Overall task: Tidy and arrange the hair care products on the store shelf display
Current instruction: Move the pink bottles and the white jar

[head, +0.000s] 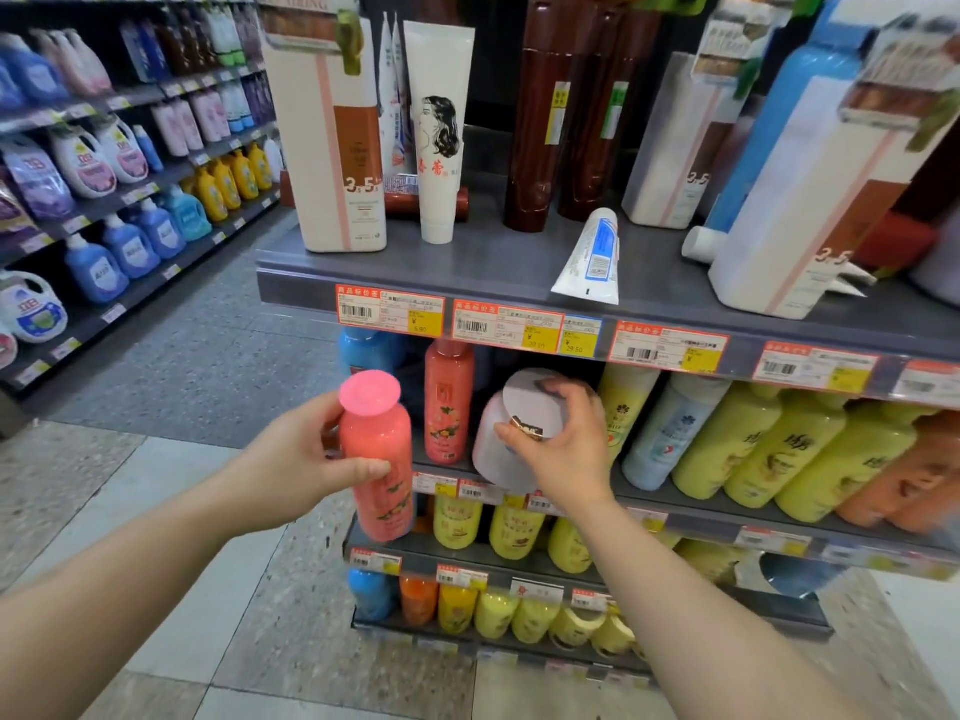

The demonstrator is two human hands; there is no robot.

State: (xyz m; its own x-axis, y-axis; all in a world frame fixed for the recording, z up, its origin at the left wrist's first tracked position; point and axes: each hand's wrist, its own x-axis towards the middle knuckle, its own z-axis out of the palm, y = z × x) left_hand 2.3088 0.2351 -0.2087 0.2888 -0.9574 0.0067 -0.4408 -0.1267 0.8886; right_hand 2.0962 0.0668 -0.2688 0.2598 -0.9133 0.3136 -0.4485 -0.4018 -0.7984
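A person's left hand [311, 454] grips a pink bottle [376, 459] upright in front of the shelf edge, at nine o'clock from the right hand [563, 444], which clutches the top of a white bottle [506, 433] tilted on the second shelf [675, 504]. At twelve o'clock above, a white tube [592, 259] lies flat on the top shelf [467, 267] among standing hair products.

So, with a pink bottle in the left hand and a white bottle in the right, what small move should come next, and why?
Probably set the pink plastic bottle that the left hand grips beside the matching pink bottle on the second shelf. The right hand already tilts the white bottle there, perhaps making room.
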